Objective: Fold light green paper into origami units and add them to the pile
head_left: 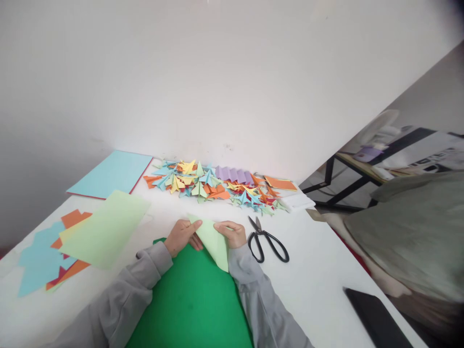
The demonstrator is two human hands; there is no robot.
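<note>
A light green paper (213, 241), folded over into a pointed shape, is held up between my two hands above a green surface (192, 299). My left hand (183, 237) pinches its upper left edge, thumb on top and the other fingers partly behind the sheet. On the upper right side, my right hand (231, 233) grips the paper between thumb and fingers. The lower tip of the paper hangs beside my right sleeve. Black-handled scissors (267, 239) lie with their blades apart to the right of my right hand.
Many small folded papers (203, 181) lie along the wall, near orange sheets (281, 183). At left are a blue sheet stack (112, 174), a light green sheet (105, 229) and coloured scraps (43, 253). A black flat object (377, 316) and a person (409, 232) are at right.
</note>
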